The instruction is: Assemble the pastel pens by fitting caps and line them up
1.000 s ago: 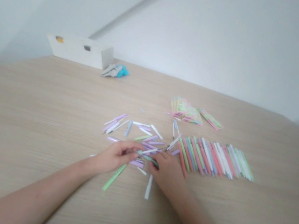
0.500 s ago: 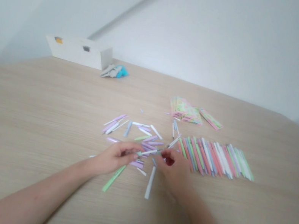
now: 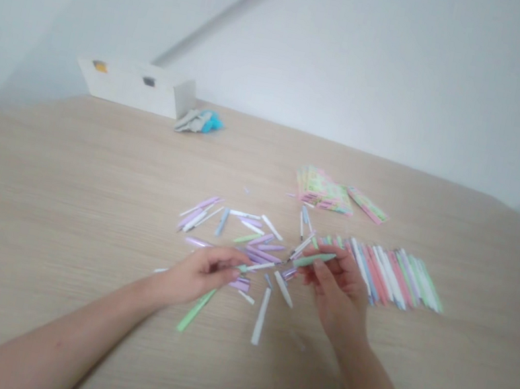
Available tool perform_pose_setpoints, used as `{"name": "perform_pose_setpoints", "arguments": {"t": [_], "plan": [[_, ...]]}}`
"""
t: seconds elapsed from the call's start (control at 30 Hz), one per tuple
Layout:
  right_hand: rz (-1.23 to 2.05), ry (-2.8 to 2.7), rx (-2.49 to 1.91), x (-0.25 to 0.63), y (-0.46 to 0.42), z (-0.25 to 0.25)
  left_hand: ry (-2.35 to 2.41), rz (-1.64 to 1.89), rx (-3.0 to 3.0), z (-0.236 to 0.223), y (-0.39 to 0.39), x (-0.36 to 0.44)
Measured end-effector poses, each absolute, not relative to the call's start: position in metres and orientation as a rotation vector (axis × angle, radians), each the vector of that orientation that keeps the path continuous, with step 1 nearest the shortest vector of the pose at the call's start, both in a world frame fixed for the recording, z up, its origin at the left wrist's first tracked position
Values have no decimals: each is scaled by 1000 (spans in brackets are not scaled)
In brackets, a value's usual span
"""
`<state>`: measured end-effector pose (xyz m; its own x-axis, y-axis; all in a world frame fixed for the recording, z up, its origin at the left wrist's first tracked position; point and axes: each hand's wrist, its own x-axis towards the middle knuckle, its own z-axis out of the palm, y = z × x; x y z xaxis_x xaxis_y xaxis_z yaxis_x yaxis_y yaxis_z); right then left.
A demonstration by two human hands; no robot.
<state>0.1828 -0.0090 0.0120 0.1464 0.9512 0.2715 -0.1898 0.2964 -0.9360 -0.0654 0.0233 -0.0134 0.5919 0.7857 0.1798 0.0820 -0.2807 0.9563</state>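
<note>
My left hand (image 3: 206, 272) is closed in a pinch on a slim white pen refill (image 3: 263, 266) with a pale green piece at its near end; the refill's dark tip points right. In my right hand (image 3: 338, 292) a green pen barrel (image 3: 313, 259) is held between thumb and fingers, angled toward the refill but apart from it. Loose purple pen parts (image 3: 262, 256) lie under and behind my hands. A green pen part (image 3: 196, 311) rests below my left hand, and a white pen part (image 3: 261, 315) lies between my forearms.
A row of assembled-looking pens (image 3: 394, 275) in several colours lies to the right, partly behind my right hand. Farther back are stacked pink-and-green packets (image 3: 323, 191) and a single packet (image 3: 367, 205). A white box (image 3: 130, 88) and crumpled grey-blue material (image 3: 200, 121) stand far left.
My right hand has moved right and up from the refill's tip and now shows the green barrel. A white pen part is visible where that hand was. My left hand stays put.
</note>
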Motion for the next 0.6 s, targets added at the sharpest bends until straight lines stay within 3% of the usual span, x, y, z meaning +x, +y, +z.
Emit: {"name": "perform_pose_setpoints", "arguments": {"t": [0.6], "plan": [[999, -1325, -1130, 169, -16, 17, 697, 791, 1746, -8, 19, -62]]}}
